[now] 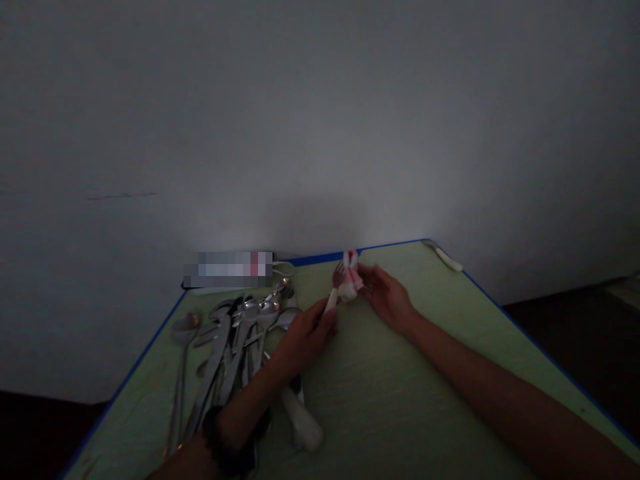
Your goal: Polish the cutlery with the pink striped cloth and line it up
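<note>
Near the far middle of the green table, my left hand (313, 330) is closed round the pale handle of a fork (336, 283), its tines pointing up and away. My right hand (387, 297) holds a pink and white cloth (351, 277) against the right side of the fork's head. Part of the cloth hangs below the fingers, and the fingertips are partly hidden behind it. A dark band circles my left wrist.
A pile of metal spoons and other utensils (245, 333) covers the table's left side, beside and under my left forearm. One thick white handle (303, 420) points toward me. A blurred-out box (227, 270) lies at the back left. Another white-handled utensil (447, 259) rests at the far right corner.
</note>
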{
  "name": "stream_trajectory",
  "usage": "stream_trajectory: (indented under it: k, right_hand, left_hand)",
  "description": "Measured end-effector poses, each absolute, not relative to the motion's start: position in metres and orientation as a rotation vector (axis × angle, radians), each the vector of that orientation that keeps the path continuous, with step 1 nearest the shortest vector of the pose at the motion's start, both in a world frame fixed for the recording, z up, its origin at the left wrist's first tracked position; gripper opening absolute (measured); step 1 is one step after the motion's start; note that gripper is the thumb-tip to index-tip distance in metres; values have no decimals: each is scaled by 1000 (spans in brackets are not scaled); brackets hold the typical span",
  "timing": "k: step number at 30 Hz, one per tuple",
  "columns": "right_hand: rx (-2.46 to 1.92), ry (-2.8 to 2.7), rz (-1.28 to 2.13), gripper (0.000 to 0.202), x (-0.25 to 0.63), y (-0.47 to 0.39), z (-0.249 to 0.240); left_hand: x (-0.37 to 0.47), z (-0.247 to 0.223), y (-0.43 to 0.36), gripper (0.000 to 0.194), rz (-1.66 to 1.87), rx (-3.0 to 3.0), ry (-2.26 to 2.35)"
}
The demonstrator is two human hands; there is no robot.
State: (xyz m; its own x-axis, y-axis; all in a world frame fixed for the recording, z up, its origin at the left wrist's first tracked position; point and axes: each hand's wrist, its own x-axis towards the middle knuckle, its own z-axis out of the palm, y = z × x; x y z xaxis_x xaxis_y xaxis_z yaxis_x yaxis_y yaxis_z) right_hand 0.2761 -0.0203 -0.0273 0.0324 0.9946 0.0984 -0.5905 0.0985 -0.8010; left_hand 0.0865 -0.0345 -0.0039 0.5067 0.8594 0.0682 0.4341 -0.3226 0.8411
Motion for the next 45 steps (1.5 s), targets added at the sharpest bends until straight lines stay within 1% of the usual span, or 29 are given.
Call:
stream_trajectory:
  k: [2,6,12,14,18,20,26,32,37,41,45]
  right_hand:
    - [-728,-874,1243,26,275,-20,-30]
    - [-868,-1018,1047,25,273,-21,-34]
    - [-947,-982,962,40,269,-22,-33]
    - [-962,-999,944,42,268,-22,-32]
    - [-1034,-1164,941,28,271,-23,-30]
    - [-1065,-1219,943,25,273,-24,-29]
    - [-963,-1167,1038,19,275,-23,-33]
    - [-703,-900,1388,15,274,-20,-34]
    - [-580,-593,1549,5,279,-17,-28]
    - [-562,-428,1521,12,284,-11,-31]
    - [-592,-427,1513,16,283,-9,-32]
  left_hand:
    - [86,-3,-36,27,686,1993,1061]
    - [87,-1,-42,29,682,2018,1012]
    - [88,1,-45,33,714,2016,909]
    - [87,0,-45,33,691,2049,871]
    - [85,-1,-46,31,633,2081,887]
    - [85,-2,-47,29,619,2075,930]
    - [85,-7,-46,26,600,2065,1015]
    - [84,-5,-42,25,651,1961,987]
    - [86,-5,-40,25,729,1771,970]
    - [87,-6,-40,28,726,1741,974]
    - [87,-8,-40,25,756,1779,1018]
